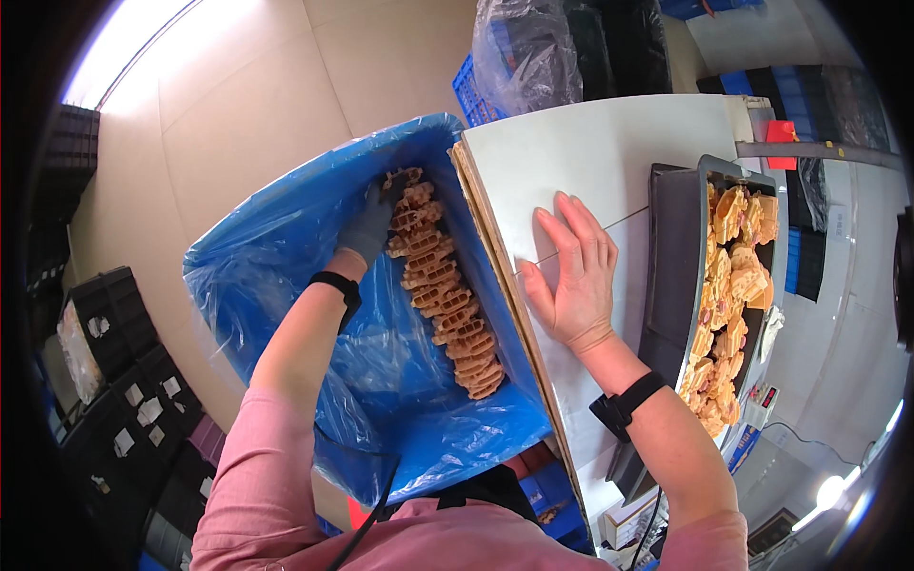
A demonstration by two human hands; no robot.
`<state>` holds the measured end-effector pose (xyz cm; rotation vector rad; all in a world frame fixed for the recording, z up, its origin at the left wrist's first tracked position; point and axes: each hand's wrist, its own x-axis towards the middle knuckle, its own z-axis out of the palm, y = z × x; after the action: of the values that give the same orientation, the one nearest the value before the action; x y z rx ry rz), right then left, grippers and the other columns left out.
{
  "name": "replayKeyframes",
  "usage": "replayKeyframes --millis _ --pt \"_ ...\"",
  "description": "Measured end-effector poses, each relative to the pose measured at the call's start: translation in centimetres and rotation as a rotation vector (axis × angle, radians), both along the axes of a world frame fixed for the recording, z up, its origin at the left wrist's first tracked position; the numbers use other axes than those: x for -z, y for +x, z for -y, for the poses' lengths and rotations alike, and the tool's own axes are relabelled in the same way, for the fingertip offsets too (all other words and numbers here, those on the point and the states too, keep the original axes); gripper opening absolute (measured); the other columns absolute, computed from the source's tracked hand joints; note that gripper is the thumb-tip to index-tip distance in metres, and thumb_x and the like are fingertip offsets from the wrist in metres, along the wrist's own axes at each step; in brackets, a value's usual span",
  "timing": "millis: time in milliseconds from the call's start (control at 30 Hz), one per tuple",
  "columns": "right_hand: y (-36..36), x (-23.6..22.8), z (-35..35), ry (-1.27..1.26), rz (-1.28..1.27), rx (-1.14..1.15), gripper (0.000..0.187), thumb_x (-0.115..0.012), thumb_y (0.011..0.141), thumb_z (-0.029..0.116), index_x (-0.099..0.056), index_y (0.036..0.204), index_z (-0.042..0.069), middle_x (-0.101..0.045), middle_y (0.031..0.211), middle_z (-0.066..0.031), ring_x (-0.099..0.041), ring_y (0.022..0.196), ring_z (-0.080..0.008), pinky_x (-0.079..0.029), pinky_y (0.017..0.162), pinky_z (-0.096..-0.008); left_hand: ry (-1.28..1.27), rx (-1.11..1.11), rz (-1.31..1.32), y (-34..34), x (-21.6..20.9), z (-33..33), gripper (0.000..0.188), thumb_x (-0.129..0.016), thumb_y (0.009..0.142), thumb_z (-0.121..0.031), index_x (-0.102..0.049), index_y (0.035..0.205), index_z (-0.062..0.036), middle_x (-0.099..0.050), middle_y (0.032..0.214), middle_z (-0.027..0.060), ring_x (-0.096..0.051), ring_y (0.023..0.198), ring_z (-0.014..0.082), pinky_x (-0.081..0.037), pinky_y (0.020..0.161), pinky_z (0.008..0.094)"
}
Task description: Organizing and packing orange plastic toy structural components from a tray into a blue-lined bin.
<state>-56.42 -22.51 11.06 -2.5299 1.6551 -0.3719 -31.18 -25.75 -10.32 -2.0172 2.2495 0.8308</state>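
My left hand (367,224), in a grey glove, reaches into a blue bin (286,200) lined with clear plastic. Its fingers close on a waffle (403,177) at the far end of a long row; the fingertips are partly in shadow. The row of browned waffles (440,295) stands tightly stacked along the bin's right side, running back toward me. Bare and empty, my right hand (578,276) rests on the white tabletop (571,143) just right of the bin, its fingers stretched out and slightly apart.
A dark grey crate (674,257) heaped with loose waffles (728,295) stands on the table at the right. The table's wooden edge (495,238) borders the bin. Black crates (124,409) are stacked at far left. Plastic-covered crates (533,57) stand beyond the table.
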Motion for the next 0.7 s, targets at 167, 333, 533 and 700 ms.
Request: replayKeyframes --millis 167,333,533,700 --pt "0.5 0.0 -0.1 0.004 0.01 -0.006 0.05 -0.063 0.083 0.033 -0.05 0.128 0.016 -0.043 0.138 -0.0072 -0.04 0.128 -0.026 -0.029 0.103 -0.0411 0.069 -0.095 -0.036 0.3 0.4 -0.1 0.062 -0.046 0.09 -0.002 -0.029 0.145 -0.0213 -0.033 0.144 0.0158 -0.042 0.127 0.0362 -0.04 0.104 0.0403" --pt "-0.1 0.2 0.1 -0.007 -0.01 -0.004 0.051 -0.064 0.083 0.033 -0.049 0.129 0.016 -0.043 0.138 -0.0073 -0.04 0.128 -0.0261 -0.03 0.103 -0.0412 -0.138 -0.245 -0.287 -0.4 -0.1 -2.4 0.062 -0.05 0.088 -0.008 -0.027 0.145 -0.0116 -0.029 0.144 0.0194 -0.041 0.126 0.0425 -0.042 0.102 0.043" --pt "-0.1 0.1 0.0 -0.008 0.004 -0.002 0.05 -0.064 0.083 0.032 -0.049 0.128 0.016 -0.043 0.138 -0.0071 -0.04 0.128 -0.0263 -0.029 0.103 -0.0411 -0.028 -0.791 -0.865 -2.9 1.7 -3.6 0.069 -0.055 0.09 -0.016 -0.019 0.147 -0.0063 -0.03 0.145 0.0257 -0.036 0.131 0.0403 -0.034 0.106 0.0386" --pt "0.1 0.2 -0.1 -0.007 0.018 -0.003 0.049 -0.063 0.083 0.031 -0.05 0.128 0.016 -0.043 0.138 -0.0069 -0.04 0.128 -0.0262 -0.029 0.103 -0.0409 -0.191 -0.718 -0.603 -5.1 3.8 -3.1 0.072 -0.055 0.091 -0.016 -0.013 0.149 -0.0058 -0.027 0.147 0.0252 -0.033 0.134 0.0365 -0.029 0.108 0.0374"
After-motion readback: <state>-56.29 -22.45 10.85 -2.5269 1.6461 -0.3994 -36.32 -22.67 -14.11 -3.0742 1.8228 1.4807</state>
